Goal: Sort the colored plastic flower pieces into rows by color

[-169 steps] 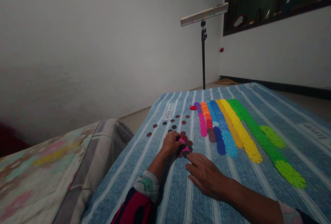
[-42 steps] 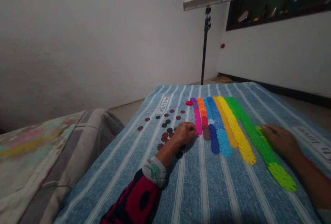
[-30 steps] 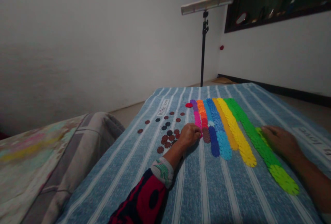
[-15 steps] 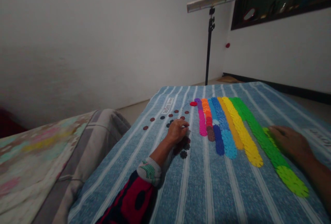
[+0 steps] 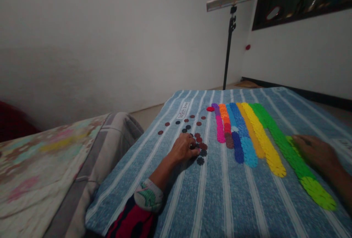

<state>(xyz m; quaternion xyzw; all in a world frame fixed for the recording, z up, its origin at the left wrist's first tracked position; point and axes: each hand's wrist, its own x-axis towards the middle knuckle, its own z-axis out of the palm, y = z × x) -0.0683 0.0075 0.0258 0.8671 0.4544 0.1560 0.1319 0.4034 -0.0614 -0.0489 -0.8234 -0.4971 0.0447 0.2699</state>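
My left hand (image 5: 183,150) rests low over the blue striped cloth (image 5: 176,201), its fingers curled together among loose flower-edged discs. Something dark shows between the fingers, too small to make out. Brown discs (image 5: 202,146) and black discs (image 5: 200,161) lie just right of the fingertips; more are scattered beyond. My right hand (image 5: 316,152) is at the far right, fingers closed on lime-green discs (image 5: 290,142), mostly hidden under it. Beside it runs a row of overlapping green discs (image 5: 280,139), ending in lime-green discs (image 5: 319,194).
Rows of yellow discs (image 5: 266,150), blue discs (image 5: 240,122), orange discs (image 5: 224,111) and pink discs (image 5: 220,130) lie between my hands. One red disc (image 5: 210,109) is at the far end. A light on a stand (image 5: 228,47) rises behind; a bed (image 5: 55,164) is left.
My left hand has drawn back towards me, uncovering more brown and black discs. The view has shifted slightly left; my right hand stays by the green row.
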